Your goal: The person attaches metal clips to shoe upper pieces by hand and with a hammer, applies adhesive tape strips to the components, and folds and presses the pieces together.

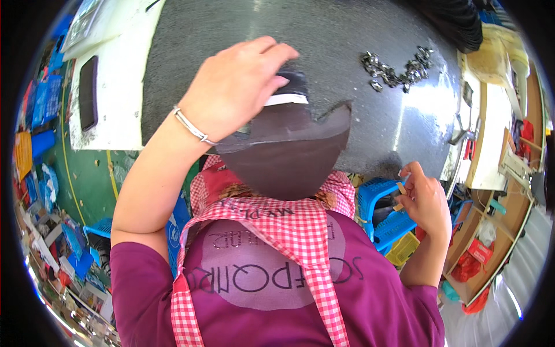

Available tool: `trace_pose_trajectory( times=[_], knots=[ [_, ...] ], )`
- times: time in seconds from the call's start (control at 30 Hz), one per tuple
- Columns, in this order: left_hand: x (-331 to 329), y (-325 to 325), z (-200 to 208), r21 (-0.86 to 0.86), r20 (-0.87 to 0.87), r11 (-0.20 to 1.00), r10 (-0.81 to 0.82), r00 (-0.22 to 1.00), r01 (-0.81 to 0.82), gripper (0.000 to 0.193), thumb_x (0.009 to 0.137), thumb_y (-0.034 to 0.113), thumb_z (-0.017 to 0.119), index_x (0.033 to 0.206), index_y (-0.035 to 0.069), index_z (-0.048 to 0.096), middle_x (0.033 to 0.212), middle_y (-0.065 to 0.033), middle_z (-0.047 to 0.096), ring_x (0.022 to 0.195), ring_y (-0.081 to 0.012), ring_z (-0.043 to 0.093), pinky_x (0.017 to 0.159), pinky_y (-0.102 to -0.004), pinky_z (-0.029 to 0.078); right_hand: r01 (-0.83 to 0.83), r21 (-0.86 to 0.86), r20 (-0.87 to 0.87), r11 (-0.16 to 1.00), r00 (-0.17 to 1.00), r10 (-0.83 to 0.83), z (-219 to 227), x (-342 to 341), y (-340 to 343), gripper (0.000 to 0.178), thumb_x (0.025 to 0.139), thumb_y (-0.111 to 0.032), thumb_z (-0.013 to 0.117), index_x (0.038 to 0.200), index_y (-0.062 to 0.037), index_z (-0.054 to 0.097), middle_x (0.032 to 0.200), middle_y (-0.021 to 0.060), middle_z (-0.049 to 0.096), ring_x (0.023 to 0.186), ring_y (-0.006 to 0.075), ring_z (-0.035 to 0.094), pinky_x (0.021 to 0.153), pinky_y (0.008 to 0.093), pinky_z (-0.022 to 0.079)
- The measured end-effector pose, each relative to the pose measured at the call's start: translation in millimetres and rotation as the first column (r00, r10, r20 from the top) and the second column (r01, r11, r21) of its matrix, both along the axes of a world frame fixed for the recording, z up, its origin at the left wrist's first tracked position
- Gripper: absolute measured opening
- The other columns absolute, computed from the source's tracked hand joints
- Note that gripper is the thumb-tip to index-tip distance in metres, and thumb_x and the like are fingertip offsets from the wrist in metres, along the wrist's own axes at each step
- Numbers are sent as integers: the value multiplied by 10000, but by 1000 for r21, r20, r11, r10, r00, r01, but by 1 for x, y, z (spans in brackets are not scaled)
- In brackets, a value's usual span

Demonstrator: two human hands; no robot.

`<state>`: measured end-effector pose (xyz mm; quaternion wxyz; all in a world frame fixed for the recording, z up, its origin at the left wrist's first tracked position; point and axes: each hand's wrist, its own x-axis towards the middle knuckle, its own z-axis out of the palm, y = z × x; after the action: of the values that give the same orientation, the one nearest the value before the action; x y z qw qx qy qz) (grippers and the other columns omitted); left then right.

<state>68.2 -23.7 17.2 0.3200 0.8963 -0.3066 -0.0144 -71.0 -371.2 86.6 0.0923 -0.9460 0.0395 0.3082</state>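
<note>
Arching near 11 o'clock in the head view, the left hand (240,87) sits at the narrow upper end of a dark brown piece (283,168), its thumb and forefinger apart and the thumb lying by the edge of the narrow tab. The piece lies from the center toward 12 o'clock, partly on the grey tabletop (329,34), its broad rounded end reaching past the near edge over the apron (312,248). Near half past three, the right hand (426,199) is beside a blue plastic basket (376,196), fingers curved and well apart from the piece; small tan bits (401,188) show at its fingertips, and at this size I cannot tell whether they are wraps or something pinched, nor whether the grip is closed. As for progress, the piece looks already cut to shape, and a white strip (287,100) crosses its neck below the tab. Between 1 and 2 o'clock, a cluster of shiny metal fittings (399,75) lies loose on the tabletop, apart from the piece, so joining any of them to it seems not yet done, if they belong together.
</note>
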Motion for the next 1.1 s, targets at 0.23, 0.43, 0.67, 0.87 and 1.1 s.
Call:
trace_pose_trajectory(
  times=[0.23, 0.43, 0.67, 0.87, 1.1],
  knots=[
    [0, 5, 1, 74, 66, 996, 43, 997, -48, 292, 871, 98, 716, 1157, 71, 664, 1017, -101, 642, 926, -329, 660, 813, -387, 533, -4, 129, -110, 992, 994, 18, 9, -2, -2, 454, 723, -140, 827, 1092, -72, 572, 703, 95, 666, 717, 326, 694, 624, 426, 505],
    [1, 4, 2, 65, 34, 996, 54, 998, -57, 265, 872, 74, 710, 1133, 56, 674, 1000, -105, 649, 933, -305, 670, 818, -379, 532, -77, 249, 113, 965, 992, 50, 0, -5, -3, 214, 863, -232, 743, 883, -57, 622, 757, 115, 676, 741, 313, 689, 637, 415, 511],
    [8, 1, -6, 63, 122, 988, 135, 983, -143, 224, 872, 115, 700, 1095, 102, 683, 1012, -75, 659, 946, -305, 660, 802, -407, 545, -21, 660, 190, 751, 972, -140, -13, 8, 20, 135, 861, -63, 732, 910, -30, 610, 737, 60, 629, 656, 174, 627, 603, 299, 473],
    [13, 0, -2, 14, 259, 987, 150, 954, -159, 226, 850, 95, 716, 1075, 85, 698, 1004, -71, 663, 963, -290, 626, 865, -390, 516, 210, 787, 29, 580, 926, -376, -27, 3, 11, 102, 970, -108, 651, 944, -35, 584, 714, -9, 573, 628, 67, 538, 571, 237, 421],
    [9, 11, -3, 57, 161, 986, 146, 976, -156, 243, 887, 57, 685, 1129, 58, 698, 1101, -97, 685, 1053, -280, 644, 935, -360, 498, 546, 716, -20, 435, 639, -769, -45, -41, -97, 98, 993, -172, 616, 924, -104, 597, 666, -107, 420, 551, 0, 327, 495, 202, 227]
  ],
)
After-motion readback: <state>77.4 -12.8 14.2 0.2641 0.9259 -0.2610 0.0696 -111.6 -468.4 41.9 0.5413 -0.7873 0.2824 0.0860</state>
